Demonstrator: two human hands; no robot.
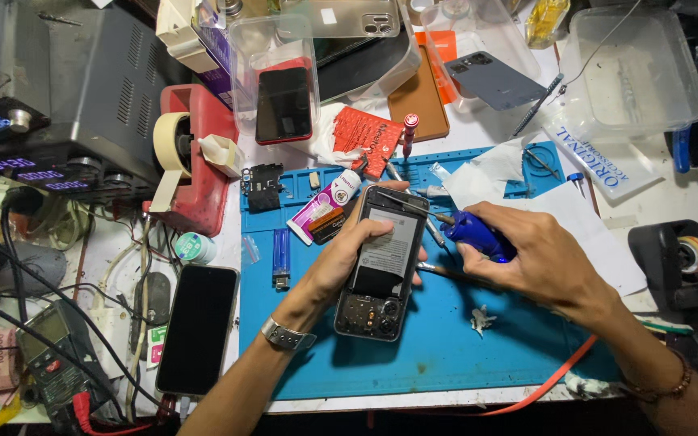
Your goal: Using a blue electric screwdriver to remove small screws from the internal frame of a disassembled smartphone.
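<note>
Phone [381, 262] with its back cover removed is gripped by the left hand [347, 262], fingers closed around its edges, above the middle of the blue mat [446, 347]. Just right of the phone, a blue tool [478, 236] is held closed in the right hand [539, 258], its tip at the phone's upper edge. Left of the mat, a dark phone [198, 327] is lying face up on the tabletop [672, 194]. Beyond the mat, a red tape dispenser [199, 157] is standing.
</note>
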